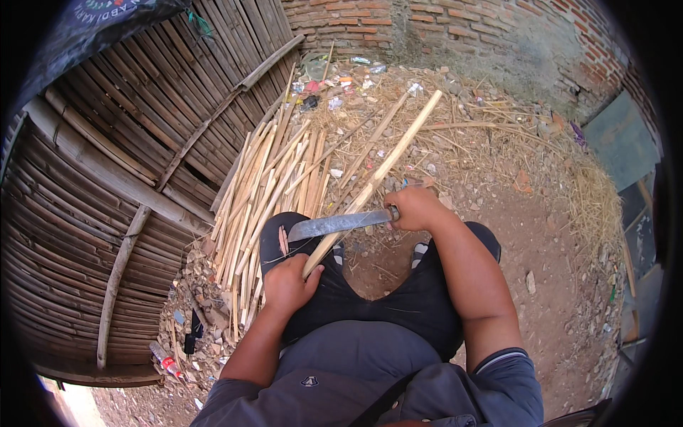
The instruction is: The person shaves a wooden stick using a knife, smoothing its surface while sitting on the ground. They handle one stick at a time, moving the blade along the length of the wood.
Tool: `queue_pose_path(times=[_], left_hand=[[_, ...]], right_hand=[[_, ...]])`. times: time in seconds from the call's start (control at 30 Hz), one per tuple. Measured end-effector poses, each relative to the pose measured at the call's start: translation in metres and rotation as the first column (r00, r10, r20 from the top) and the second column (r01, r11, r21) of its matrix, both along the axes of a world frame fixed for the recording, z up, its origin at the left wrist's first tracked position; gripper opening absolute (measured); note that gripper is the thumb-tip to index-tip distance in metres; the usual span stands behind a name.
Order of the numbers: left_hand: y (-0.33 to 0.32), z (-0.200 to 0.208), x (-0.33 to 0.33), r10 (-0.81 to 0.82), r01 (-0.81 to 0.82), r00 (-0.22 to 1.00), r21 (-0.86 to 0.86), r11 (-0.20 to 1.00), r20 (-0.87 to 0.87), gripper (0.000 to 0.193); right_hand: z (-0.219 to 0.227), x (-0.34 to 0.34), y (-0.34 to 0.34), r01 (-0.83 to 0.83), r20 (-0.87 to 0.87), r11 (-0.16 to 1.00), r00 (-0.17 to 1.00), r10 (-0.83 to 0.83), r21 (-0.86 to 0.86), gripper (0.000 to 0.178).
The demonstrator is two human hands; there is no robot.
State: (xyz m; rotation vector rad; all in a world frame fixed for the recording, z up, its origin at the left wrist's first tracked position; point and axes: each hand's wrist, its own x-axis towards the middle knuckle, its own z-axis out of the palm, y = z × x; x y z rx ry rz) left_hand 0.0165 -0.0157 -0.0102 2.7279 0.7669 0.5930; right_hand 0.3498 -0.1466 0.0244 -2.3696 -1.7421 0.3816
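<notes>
My left hand (288,285) grips the near end of a long pale bamboo strip (388,160) that slants away up to the right. My right hand (415,208) holds the handle of a broad grey machete (334,225), whose blade lies flat across the strip just above my left knee. I am seated, with dark trousers over both knees. A heap of split bamboo strips (267,192) lies on the ground just left of my left leg.
A woven bamboo wall (128,164) with crossbars stands at the left. A red brick wall (455,28) closes the back. Dry straw, stones and litter (334,82) cover the dirt ground. A plastic bottle (165,363) lies at the lower left.
</notes>
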Motion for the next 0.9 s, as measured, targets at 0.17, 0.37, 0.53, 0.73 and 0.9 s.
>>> queue_pose_path(times=[0.17,0.37,0.53,0.73,0.9], left_hand=[[0.0002,-0.0009,-0.0005,-0.002,0.002,1.0,0.0,1.0,0.001,0.031],[0.0003,-0.0006,-0.0006,-0.008,0.008,1.0,-0.003,1.0,0.012,0.031],[0.0001,-0.0002,0.0001,-0.006,0.006,1.0,0.001,1.0,0.01,0.031],[0.0004,-0.0004,-0.0002,-0.006,0.006,1.0,0.007,1.0,-0.001,0.031],[0.0004,-0.0006,0.0004,-0.009,0.009,1.0,0.015,1.0,0.0,0.031]], right_hand=[[0.0005,-0.0004,-0.0003,0.001,-0.012,1.0,1.0,-0.001,-0.003,0.04],[0.0035,-0.0011,0.0004,-0.001,-0.014,1.0,1.0,0.0,-0.021,0.04],[0.0014,-0.0006,0.0001,-0.002,-0.006,1.0,1.0,0.002,-0.008,0.041],[0.0014,0.0,0.0,-0.006,-0.016,1.0,1.0,0.006,-0.012,0.042],[0.0003,0.0005,-0.0005,-0.008,-0.013,1.0,1.0,0.007,-0.015,0.043]])
